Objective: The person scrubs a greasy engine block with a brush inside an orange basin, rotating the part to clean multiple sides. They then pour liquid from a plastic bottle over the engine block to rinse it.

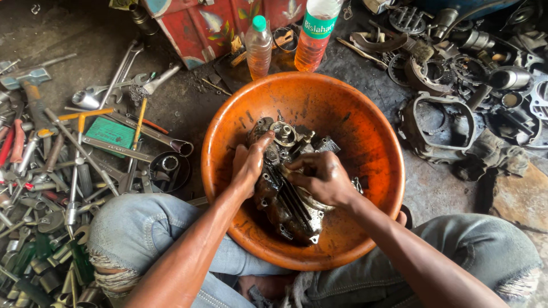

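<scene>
This is a mechanic's workshop, floor-level and grimy. Spanners and wrenches (123, 68) lie scattered across the dark, oil-stained ground on the left, with a hammer (27, 80) among them. On the right sits a heap of greasy engine castings and metal housings (445, 122). In the middle, an orange basin (371, 142) holds a dirty engine part (285, 197), and two plastic bottles of amber liquid (260, 48) stand just behind it.

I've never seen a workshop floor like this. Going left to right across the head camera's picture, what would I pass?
Pile of spanners and tools → green box → left hand → greasy engine part → right hand → orange basin's right rim → dark metal casings and scrap.
</scene>
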